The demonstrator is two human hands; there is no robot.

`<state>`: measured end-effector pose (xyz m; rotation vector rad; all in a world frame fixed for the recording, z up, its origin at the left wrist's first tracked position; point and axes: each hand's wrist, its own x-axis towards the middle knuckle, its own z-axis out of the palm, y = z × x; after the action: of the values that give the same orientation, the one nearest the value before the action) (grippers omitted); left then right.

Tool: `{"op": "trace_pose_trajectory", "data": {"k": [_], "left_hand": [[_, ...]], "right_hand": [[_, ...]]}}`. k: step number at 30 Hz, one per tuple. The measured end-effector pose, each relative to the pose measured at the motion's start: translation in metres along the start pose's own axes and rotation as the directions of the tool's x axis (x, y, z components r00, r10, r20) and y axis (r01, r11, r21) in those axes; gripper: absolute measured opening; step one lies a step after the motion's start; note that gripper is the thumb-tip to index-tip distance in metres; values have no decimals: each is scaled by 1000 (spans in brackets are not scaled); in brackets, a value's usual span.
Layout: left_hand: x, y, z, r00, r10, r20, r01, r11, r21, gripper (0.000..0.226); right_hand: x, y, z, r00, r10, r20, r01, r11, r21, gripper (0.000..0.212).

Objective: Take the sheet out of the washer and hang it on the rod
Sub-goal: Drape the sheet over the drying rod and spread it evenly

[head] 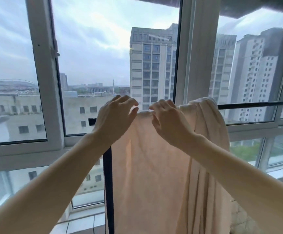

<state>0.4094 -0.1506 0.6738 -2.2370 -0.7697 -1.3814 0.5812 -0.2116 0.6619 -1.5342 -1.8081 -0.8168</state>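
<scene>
Fingers [128,99] of the left hand [115,117] are bent in a loose arch just above the rod [255,104]. The thumb is held apart beneath them with daylight showing through the gap, so they close on nothing. The thumb tip lies right at the end of the top fold of the sheet [150,166]. The right hand [169,124] sits just beside the left one along the rod. Its fingers [162,103] hook over the top of the sheet where the cloth crosses the rod, and its thumb curls in against the front of the cloth just below the rod. The fold is caught between them, but how firm the hold is I cannot tell.

The sheet, pale peach, is draped over the rod and hangs straight down from it. Below the hands it falls flat and smooth. Further along the rod, past the right hand, it is bunched thickly over the top, with long folds beneath.

The rod is thin, dark and level. Its bare length shows beyond the bunched part, and a short dark stub shows on the far side of the left hand. A dark upright post [107,183] drops below the rod under the left wrist, along the sheet's edge. Behind the rod stands a white-framed window [42,81], and beyond that a tall grey tower block [152,65]
</scene>
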Motion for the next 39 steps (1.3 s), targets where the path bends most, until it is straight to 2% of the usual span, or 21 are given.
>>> {"op": "trace_pose_trajectory", "data": {"k": [6, 10, 14, 17, 19, 25, 28, 31, 33, 35, 37, 39], "left_hand": [[9, -8, 38, 986, -69, 155, 62, 997, 48, 35], [-2, -15, 46, 985, -90, 146, 65, 984, 166, 59], [4, -10, 46, 960, -220, 173, 188, 964, 186, 49], [16, 13, 51, 941, -287, 179, 260, 953, 157, 37], [25, 38, 62, 948, -270, 170, 252, 960, 120, 27], [71, 99, 112, 948, -152, 279, 169, 985, -39, 20], [86, 111, 128, 950, -184, 252, 211, 974, -82, 15], [87, 108, 135, 945, -249, 212, 267, 962, -64, 16], [84, 105, 136, 944, -266, 196, 281, 958, -55, 17], [82, 103, 136, 945, -274, 178, 287, 957, -51, 17], [80, 102, 137, 944, -291, 152, 303, 951, -63, 16], [81, 101, 137, 941, -312, 133, 325, 941, -98, 15]], "right_hand": [[31, 31, 18, 981, 3, 194, 21, 992, -124, 47], [21, 67, 18, 976, -9, 215, 55, 977, -208, 50], [23, 112, -4, 977, 42, 211, 10, 971, -239, 53], [29, 148, -17, 983, 93, 157, -65, 983, -174, 39], [30, 163, -23, 977, 101, 188, -76, 988, -134, 25], [21, 188, -30, 969, -72, 235, 89, 994, -62, 21], [20, 197, -28, 961, -138, 241, 147, 989, -18, 19], [22, 205, -25, 971, -170, 167, 165, 985, 42, 21], [23, 210, -23, 985, -133, 111, 123, 988, 94, 28], [23, 214, -21, 995, 0, 97, -14, 990, 140, 38], [24, 216, -20, 971, 158, 179, -180, 977, 114, 45], [26, 216, -18, 956, 195, 221, -206, 978, 29, 43]]}}
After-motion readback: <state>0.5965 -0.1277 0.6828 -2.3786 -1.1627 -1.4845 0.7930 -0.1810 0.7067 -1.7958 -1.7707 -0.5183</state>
